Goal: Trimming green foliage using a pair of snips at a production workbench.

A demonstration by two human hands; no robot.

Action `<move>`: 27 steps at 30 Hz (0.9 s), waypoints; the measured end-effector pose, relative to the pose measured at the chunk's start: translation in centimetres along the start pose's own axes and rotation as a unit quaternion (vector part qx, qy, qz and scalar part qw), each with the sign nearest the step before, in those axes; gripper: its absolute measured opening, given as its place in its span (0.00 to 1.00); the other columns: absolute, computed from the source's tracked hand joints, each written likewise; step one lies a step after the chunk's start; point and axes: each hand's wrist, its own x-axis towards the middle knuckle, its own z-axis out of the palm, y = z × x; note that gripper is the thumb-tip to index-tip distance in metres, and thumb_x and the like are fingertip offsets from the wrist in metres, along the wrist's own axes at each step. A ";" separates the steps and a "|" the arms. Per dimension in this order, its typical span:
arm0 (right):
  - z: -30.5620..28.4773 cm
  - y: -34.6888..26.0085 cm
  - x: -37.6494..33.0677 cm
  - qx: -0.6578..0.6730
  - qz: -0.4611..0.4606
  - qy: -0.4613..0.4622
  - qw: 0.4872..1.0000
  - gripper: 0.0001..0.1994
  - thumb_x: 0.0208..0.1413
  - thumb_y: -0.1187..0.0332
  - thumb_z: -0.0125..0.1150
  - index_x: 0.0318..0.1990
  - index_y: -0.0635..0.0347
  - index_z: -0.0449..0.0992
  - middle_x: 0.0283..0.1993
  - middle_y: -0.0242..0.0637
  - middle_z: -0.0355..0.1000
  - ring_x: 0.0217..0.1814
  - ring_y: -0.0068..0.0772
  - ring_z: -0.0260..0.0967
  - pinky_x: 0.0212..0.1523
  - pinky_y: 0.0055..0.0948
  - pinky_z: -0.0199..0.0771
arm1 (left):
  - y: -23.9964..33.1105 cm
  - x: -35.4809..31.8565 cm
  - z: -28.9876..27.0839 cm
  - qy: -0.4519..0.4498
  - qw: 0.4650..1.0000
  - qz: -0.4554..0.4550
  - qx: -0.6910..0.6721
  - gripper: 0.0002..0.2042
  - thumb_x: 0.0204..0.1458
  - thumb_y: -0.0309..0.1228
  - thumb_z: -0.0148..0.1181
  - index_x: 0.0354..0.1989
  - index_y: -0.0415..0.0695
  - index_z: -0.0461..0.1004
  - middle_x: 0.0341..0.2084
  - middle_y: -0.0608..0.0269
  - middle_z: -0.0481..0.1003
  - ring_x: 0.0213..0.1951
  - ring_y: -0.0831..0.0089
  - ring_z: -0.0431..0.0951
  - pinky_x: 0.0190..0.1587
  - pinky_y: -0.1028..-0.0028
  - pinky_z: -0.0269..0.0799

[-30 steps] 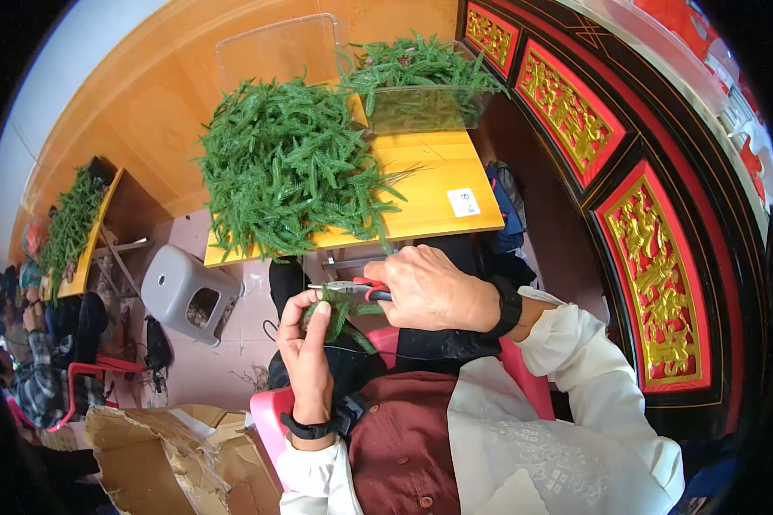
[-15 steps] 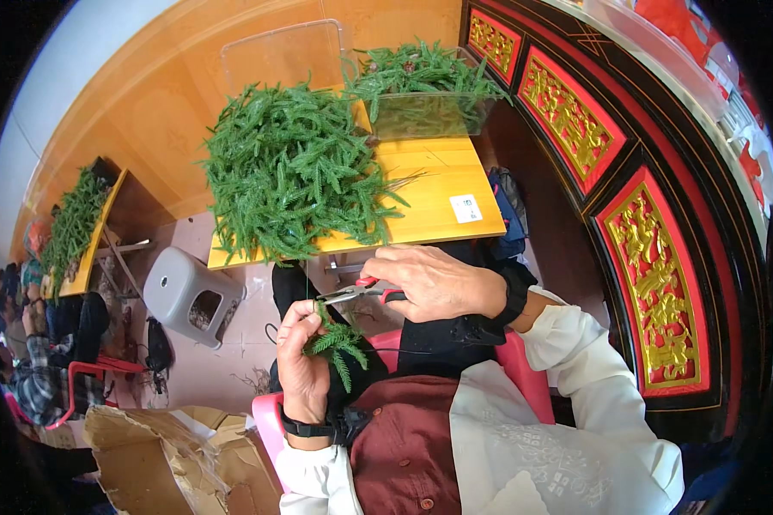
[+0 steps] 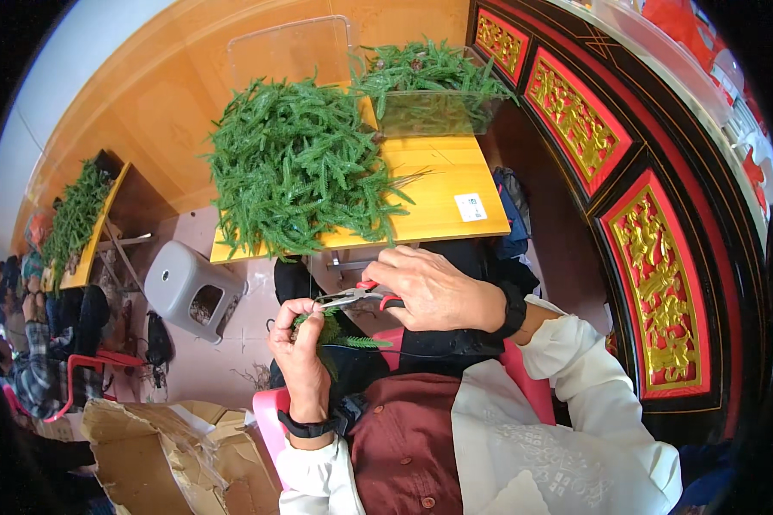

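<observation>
My left hand [image 3: 300, 348] is closed in a pinch on a small green artificial pine sprig [image 3: 333, 333], held over my lap. The sprig's needles stick out to the right of my fingers; its base is mostly hidden by them. My right hand [image 3: 438, 289] grips a pair of red-handled pliers [image 3: 352, 297], palm down. The metal jaws reach left to my left fingertips, at the top end of the sprig. Whether the jaws clasp the stem is too small to tell. Beyond my hands, a big heap of green pine sprigs [image 3: 296, 163] lies on the yellow table [image 3: 434, 184].
A clear plastic bin [image 3: 429, 113] with more sprigs stands at the table's back right. A grey stool [image 3: 189, 287] stands left, an opened cardboard box [image 3: 159, 455] lower left. Carved black, red and gold panels [image 3: 657, 287] line the right. Another person [image 3: 43, 369] sits far left.
My left hand has turned, and the sprig has swung from hanging downward to pointing right, more covered by my fingers. The pliers stay at my left fingertips. The view has shifted slightly.
</observation>
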 end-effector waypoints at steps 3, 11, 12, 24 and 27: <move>0.0 0.6 0.3 0.026 -0.037 0.001 0.999 0.14 0.42 0.66 0.62 0.35 0.61 0.69 0.33 0.45 0.65 0.41 0.50 0.66 0.41 0.43 0.68 | 0.0 0.0 0.0 -0.032 0.999 -0.030 -0.031 0.03 0.47 0.20 0.55 0.30 0.40 0.73 0.28 0.73 0.71 0.31 0.84 0.67 0.38 0.83 0.61; -0.7 -0.8 0.5 0.066 0.100 -0.144 0.982 0.12 0.48 0.64 0.58 0.31 0.66 0.72 0.28 0.55 0.71 0.33 0.61 0.70 0.35 0.51 0.68 | -0.4 -0.3 0.6 -0.011 0.993 0.043 0.108 0.02 0.49 0.21 0.57 0.31 0.39 0.75 0.27 0.74 0.72 0.30 0.86 0.67 0.35 0.84 0.60; -0.5 -0.6 0.5 0.067 0.100 -0.143 0.982 0.12 0.48 0.64 0.58 0.31 0.66 0.72 0.28 0.55 0.71 0.33 0.61 0.70 0.35 0.51 0.68 | -0.5 -0.2 0.7 -0.012 0.993 0.043 0.109 0.02 0.49 0.21 0.57 0.31 0.39 0.75 0.27 0.74 0.72 0.30 0.86 0.67 0.35 0.84 0.60; 1.0 -2.4 -0.7 0.118 0.132 -0.121 0.977 0.14 0.52 0.63 0.56 0.32 0.70 0.69 0.29 0.58 0.71 0.35 0.61 0.70 0.37 0.51 0.68 | -1.6 0.3 0.4 0.072 0.983 0.108 0.132 0.02 0.50 0.21 0.58 0.31 0.36 0.75 0.26 0.70 0.71 0.28 0.84 0.66 0.31 0.83 0.59; 1.2 -2.5 -0.4 0.127 0.137 -0.121 0.975 0.14 0.52 0.64 0.55 0.32 0.70 0.69 0.29 0.58 0.71 0.35 0.61 0.70 0.37 0.51 0.68 | -1.7 0.2 0.3 0.070 0.973 0.132 0.176 0.03 0.50 0.21 0.59 0.31 0.35 0.75 0.26 0.67 0.70 0.28 0.81 0.66 0.31 0.81 0.59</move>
